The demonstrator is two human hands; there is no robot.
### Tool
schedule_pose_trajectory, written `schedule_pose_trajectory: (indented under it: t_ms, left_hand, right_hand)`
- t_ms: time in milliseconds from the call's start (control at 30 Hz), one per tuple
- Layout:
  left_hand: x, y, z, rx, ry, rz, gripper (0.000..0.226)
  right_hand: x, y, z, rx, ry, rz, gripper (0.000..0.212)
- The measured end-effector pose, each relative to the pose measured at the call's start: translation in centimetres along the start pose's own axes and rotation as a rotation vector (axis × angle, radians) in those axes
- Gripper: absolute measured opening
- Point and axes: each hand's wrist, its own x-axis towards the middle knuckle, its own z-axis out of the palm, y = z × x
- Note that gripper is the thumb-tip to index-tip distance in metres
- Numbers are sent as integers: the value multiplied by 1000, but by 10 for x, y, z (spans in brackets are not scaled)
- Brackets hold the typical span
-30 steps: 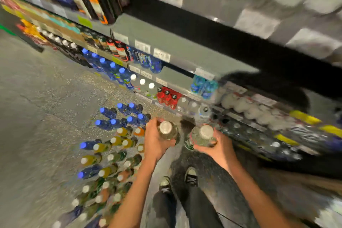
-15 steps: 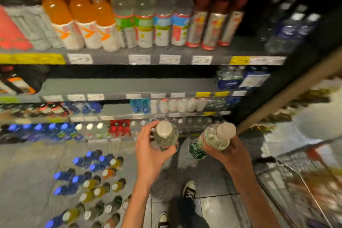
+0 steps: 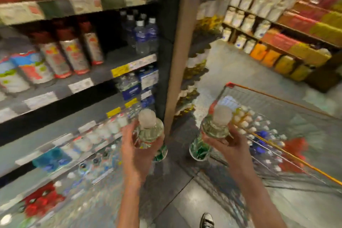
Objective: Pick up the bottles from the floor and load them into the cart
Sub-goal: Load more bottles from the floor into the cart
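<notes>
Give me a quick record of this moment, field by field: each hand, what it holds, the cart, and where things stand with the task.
left hand: grips a white-capped clear bottle
right hand: grips a second white-capped bottle
cart: to the right, already holding many bottles
task state: both held bottles not yet in the cart
image: motion-blurred

The clear plastic bottle with a white cap and green label (image 3: pixel 210 131) sits beside the silver wire cart with an orange rim (image 3: pixel 277 98). Inside the cart lie bottles with white and blue caps. Left of the cart, another clear white-capped bottle (image 3: pixel 149 131) shows red and green.
</notes>
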Motion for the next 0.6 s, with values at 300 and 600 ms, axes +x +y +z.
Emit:
schedule_pose_trajectory:
  t_ms: [300,600]
  left_hand:
    - [-8,4,145,67,-179,-25,74]
    - [10,27,284,62,-228,-41,69]
  right_hand:
    - [74,-3,-121,-1,89,12,94]
    - [180,-5,-220,11,144,12,97]
